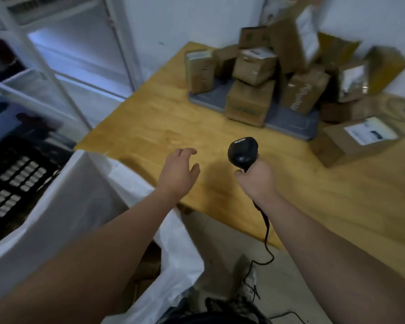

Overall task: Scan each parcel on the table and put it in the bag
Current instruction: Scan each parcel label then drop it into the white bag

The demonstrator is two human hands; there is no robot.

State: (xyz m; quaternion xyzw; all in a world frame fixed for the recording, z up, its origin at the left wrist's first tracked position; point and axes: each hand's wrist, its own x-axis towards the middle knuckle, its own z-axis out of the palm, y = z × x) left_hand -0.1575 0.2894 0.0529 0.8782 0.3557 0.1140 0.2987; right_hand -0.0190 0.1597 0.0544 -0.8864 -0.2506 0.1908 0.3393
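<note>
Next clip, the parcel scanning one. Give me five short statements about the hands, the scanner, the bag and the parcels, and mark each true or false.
1. The right hand grips a black barcode scanner. True.
2. The left hand holds a parcel. False: it holds nothing and its fingers are relaxed above the wooden table.
3. The cardboard parcels are piled at the table's far side, several of them on a grey mat. True.
4. The white bag stands to the right of the table. False: it stands at the table's near left corner.
5. The scanner is cordless. False: a black cable runs from its handle down to the floor.
</note>
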